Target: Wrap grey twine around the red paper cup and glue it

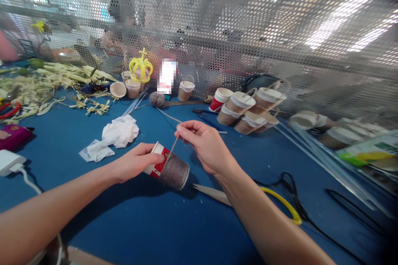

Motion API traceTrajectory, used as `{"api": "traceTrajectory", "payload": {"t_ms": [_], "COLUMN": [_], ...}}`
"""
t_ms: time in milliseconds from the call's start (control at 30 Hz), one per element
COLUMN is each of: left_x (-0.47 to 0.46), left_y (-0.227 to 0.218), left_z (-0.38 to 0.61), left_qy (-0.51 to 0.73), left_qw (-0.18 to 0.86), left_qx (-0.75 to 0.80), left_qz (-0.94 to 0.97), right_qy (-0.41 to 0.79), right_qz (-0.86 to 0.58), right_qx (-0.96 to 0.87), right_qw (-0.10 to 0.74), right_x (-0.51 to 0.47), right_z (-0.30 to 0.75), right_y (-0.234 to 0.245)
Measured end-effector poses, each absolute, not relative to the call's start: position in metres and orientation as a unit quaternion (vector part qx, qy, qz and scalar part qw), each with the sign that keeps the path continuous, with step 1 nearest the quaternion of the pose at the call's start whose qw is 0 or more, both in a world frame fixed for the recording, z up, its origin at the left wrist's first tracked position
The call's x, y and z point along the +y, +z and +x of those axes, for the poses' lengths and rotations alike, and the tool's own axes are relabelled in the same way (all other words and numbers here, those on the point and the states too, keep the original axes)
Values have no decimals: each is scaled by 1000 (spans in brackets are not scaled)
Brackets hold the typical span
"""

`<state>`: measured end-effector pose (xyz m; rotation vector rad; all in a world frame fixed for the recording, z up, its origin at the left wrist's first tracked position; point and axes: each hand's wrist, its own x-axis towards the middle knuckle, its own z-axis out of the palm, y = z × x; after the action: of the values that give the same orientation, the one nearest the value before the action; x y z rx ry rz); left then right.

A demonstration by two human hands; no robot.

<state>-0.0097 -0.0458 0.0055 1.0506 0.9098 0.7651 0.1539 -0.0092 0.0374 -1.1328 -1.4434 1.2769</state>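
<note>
My left hand [139, 160] is closed around a red and white paper cup [159, 160], which lies tilted in the air above the table. Brown-grey twine [174, 172] is wound round and round its lower part. Between thumb and fingers, my right hand [203, 143] pinches the free strand [173, 147] running up taut from the cup. From those fingers the strand leads back to a ball of twine [157, 99] on the table. Scissors with yellow handles [281, 203] lie partly under my right forearm, blade tips pointing left.
Crumpled white tissue [120, 131] lies left of the cup on the blue table [139, 223]. Twine-wrapped cups [238, 105] stand at the back right, beside clear rods [323, 161]. Dried husks [62, 72] cover the far left. A perforated metal screen [199, 20] closes off the back.
</note>
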Motion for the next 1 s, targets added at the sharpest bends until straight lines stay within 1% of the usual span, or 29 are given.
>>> {"api": "traceTrajectory", "payload": {"t_ms": [333, 667, 1000], "left_x": [-49, -50, -51], "left_y": [11, 8, 9], "left_z": [-10, -13, -12], "left_qy": [343, 362, 372], "left_qw": [710, 681, 684], "left_qx": [380, 361, 309], "left_qz": [485, 525, 547], "right_qy": [509, 511, 516], "right_qz": [-475, -477, -490], "right_qx": [-586, -594, -592], "right_qw": [415, 398, 379], "right_x": [-11, -11, -12], "right_z": [153, 150, 150], "right_y": [35, 32, 32]}}
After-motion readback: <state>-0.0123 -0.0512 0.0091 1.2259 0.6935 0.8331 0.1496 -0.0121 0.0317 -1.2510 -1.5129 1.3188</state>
